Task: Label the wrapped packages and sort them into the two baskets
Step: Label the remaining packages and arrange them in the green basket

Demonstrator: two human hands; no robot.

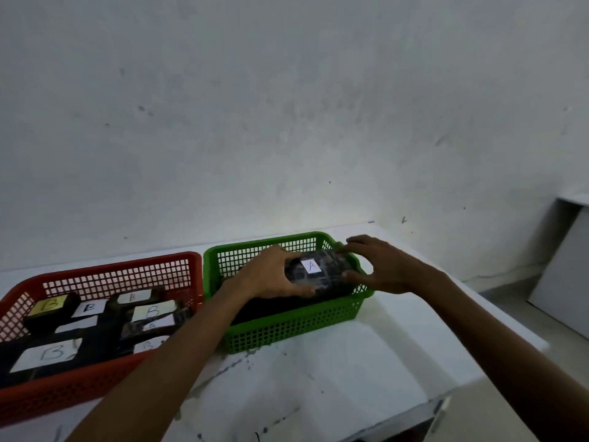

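Both hands are holding one dark wrapped package (333, 268) inside the green basket (287, 334), toward its far-right part, about level with the rim. White label (311, 266) marked "A" is facing up on the package's top.

Left hand (271, 275) is gripping the package's left end, with the thumb wrapping the near edge and the fingers curling over the far side. Right hand (379, 266) is pinching the right end, thumb on the near corner and fingers on the far corner. Neither hand is slack.

Key geometry: the package's long axis is running left-right, along the green basket's long side, so it is lying straight between the two palms. Both hands are equally on it and neither is nearer.

Something dark (271, 311) is already lying in the green basket below the package. I can't tell whether the package is touching it or hanging clear.

Judging the step: this is the placement of an A item, so the next move is looking like a short drop and release.

Red basket (105, 266), touching the green basket's left side, is holding several packages with "B" labels (149, 311). Both baskets are sitting on a white table (334, 378).
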